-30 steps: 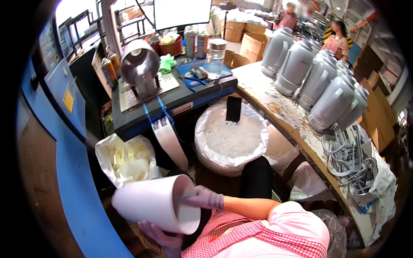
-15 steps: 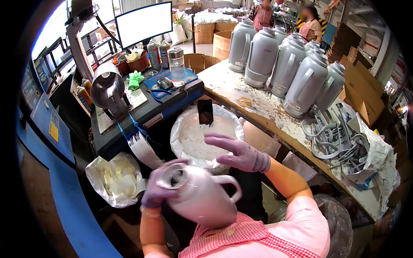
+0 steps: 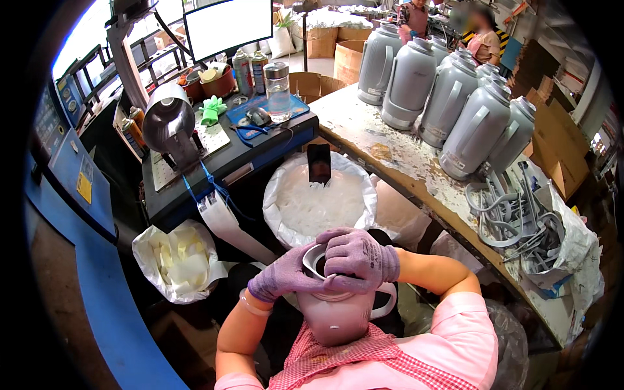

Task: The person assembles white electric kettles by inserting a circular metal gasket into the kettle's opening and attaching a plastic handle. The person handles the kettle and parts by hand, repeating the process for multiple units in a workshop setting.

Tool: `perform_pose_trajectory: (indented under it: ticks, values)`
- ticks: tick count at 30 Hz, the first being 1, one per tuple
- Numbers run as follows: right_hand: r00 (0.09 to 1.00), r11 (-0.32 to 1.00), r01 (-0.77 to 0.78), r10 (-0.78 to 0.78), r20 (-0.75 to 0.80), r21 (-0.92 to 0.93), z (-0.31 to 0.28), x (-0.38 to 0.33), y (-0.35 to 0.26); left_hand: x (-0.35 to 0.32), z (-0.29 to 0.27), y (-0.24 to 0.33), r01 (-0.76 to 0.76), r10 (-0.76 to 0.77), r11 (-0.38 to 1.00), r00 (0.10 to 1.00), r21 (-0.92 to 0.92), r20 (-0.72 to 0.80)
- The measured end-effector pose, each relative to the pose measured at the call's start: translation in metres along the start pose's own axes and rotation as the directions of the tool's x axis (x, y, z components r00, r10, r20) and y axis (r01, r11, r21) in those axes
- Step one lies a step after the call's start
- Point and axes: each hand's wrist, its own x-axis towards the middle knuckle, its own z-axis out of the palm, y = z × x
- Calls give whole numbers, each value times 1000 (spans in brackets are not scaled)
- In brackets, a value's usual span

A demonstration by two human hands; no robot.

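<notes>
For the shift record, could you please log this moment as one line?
left hand: gripping jug rim | right hand: over jug mouth | pale jug: upright in lap | white bag: ahead

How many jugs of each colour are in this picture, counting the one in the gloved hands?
Pale pinkish plastic jug, held between the left hand and the right hand: 1
Grey plastic jugs with handles on the wooden bench: 5 in clear view; any hidden behind them cannot be counted
Total: 6
</notes>
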Motion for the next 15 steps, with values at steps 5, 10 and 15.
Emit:
perform_pose_trajectory:
  ticks: [5,10,15]
  values:
    - [997,998,-63,64,50,-5,4,1,-2,-3,12,-5,-58,56,998,992,-16,-110]
    - [983,989,-139,131,131,55,-3,0,5,4,10,-12,-54,72,994,979,98,-190]
    - [932,974,-225,210,-295,-16,-60,36,11,-13,6,-3,-85,142,981,927,176,-346]
